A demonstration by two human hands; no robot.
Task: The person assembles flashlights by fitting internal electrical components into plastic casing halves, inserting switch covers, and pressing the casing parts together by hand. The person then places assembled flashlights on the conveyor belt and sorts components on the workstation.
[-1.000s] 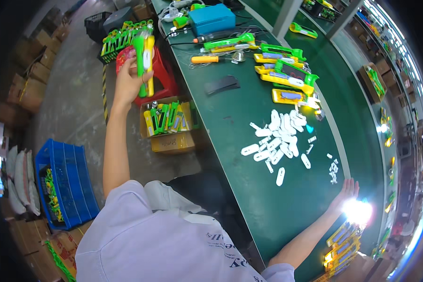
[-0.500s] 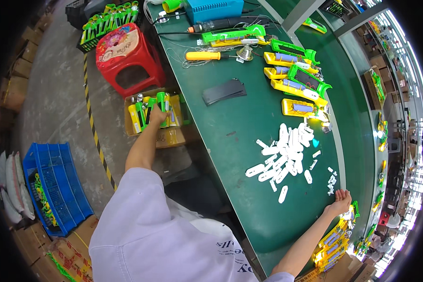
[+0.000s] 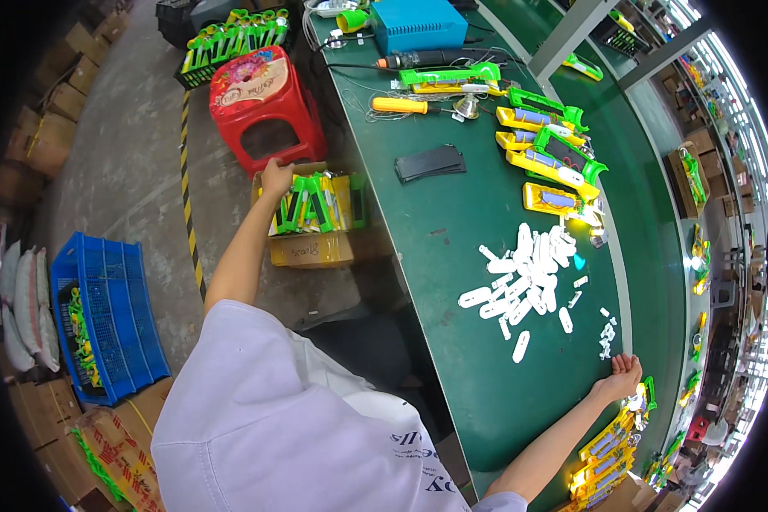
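Note:
My left hand (image 3: pixel 276 178) is at the far left corner of an open cardboard box (image 3: pixel 311 251), its fingers closed over the rim. Inside the box lie green plastic frames (image 3: pixel 319 202) and yellow lamp housings. My right hand (image 3: pixel 619 381) rests at the right side of the green worktable (image 3: pixel 520 418), palm partly turned up, fingers loosely bent and holding nothing. Just beyond it are several small white parts (image 3: pixel 607 336). A heap of white oval plastic pieces (image 3: pixel 529 271) lies mid-table.
Half-assembled yellow-green lamps (image 3: pixel 555 154) line the table's far right; more lamps (image 3: pixel 606 461) sit near my right forearm. A screwdriver (image 3: pixel 399 105), black sheets (image 3: pixel 431 162) and a blue power unit (image 3: pixel 418 24) are farther back. A red stool (image 3: pixel 264 102) and blue crate (image 3: pixel 111 316) stand left.
My left hand has moved from among the box's contents to its far left corner, leaving the green frames more exposed. The view has shifted slightly; my right hand stays put.

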